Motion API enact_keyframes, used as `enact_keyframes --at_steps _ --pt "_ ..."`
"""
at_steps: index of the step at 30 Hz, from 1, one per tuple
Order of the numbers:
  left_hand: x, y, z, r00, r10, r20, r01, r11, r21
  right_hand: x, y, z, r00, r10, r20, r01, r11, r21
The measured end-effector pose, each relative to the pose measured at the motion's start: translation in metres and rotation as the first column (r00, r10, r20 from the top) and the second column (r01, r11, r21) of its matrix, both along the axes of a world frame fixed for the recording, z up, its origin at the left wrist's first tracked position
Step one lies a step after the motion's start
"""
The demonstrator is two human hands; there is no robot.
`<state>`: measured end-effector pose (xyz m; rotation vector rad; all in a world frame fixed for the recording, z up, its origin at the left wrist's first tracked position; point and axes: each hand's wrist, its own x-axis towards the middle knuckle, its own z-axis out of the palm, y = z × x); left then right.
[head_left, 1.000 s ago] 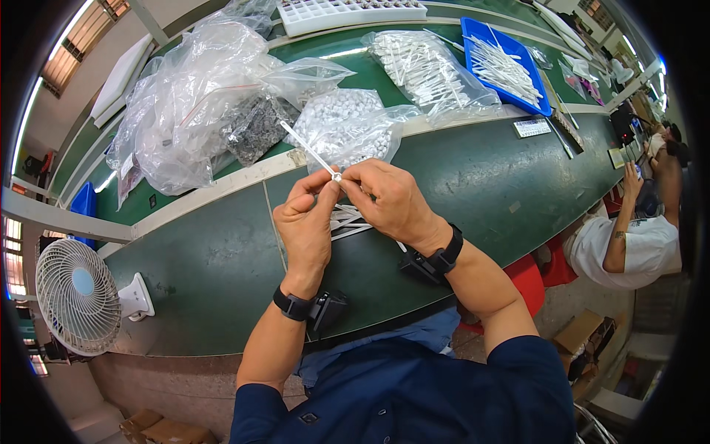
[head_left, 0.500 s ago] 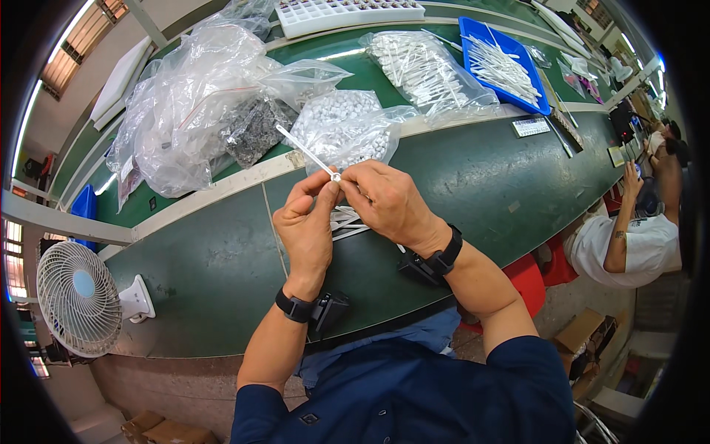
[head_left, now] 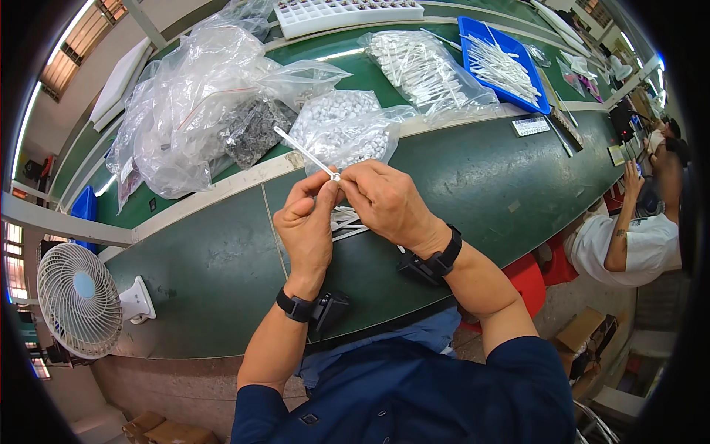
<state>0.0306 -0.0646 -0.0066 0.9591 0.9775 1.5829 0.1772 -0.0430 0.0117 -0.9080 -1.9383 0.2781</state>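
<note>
A thin white plastic stick (head_left: 302, 150) with a small round end points up and to the left over the worktable. My left hand (head_left: 307, 229) pinches it near the round end between thumb and fingers. Close against it, my right hand (head_left: 392, 201) is closed with its fingertips at that same round end. Whether a separate small part sits between the right fingertips cannot be made out. More white sticks (head_left: 346, 222) lie on the green table beneath my hands, partly hidden by them.
Beyond my hands lie a bag of small white parts (head_left: 333, 122), a bag of dark parts (head_left: 255, 129) and a bag of white sticks (head_left: 418, 70). A blue tray (head_left: 543, 100) holds more sticks. A white fan (head_left: 80, 296) stands left; a person (head_left: 629, 244) sits right.
The stick's far tip has shifted very slightly left. Both hands keep their grip in nearly the same place.
</note>
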Motion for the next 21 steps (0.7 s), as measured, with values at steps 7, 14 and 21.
enact_keyframes --at_steps 7,14,21 --pt "-0.0012 -0.0009 0.0004 1.000 -0.007 -0.005 0.007 1.000 0.005 0.0000 -0.0021 0.0014 1.000 -0.002 -0.011 0.001 0.999 -0.036" --pt "-0.0027 0.0008 -0.0006 1.000 -0.016 0.023 0.017 1.000 -0.007 0.0007 -0.0009 -0.0004 1.000 0.015 -0.021 -0.016 0.999 -0.048" --pt "0.0009 0.0002 0.0000 0.999 0.005 0.044 -0.004 1.000 -0.003 -0.0014 -0.0023 0.0004 1.000 -0.003 -0.029 0.002 1.000 -0.024"
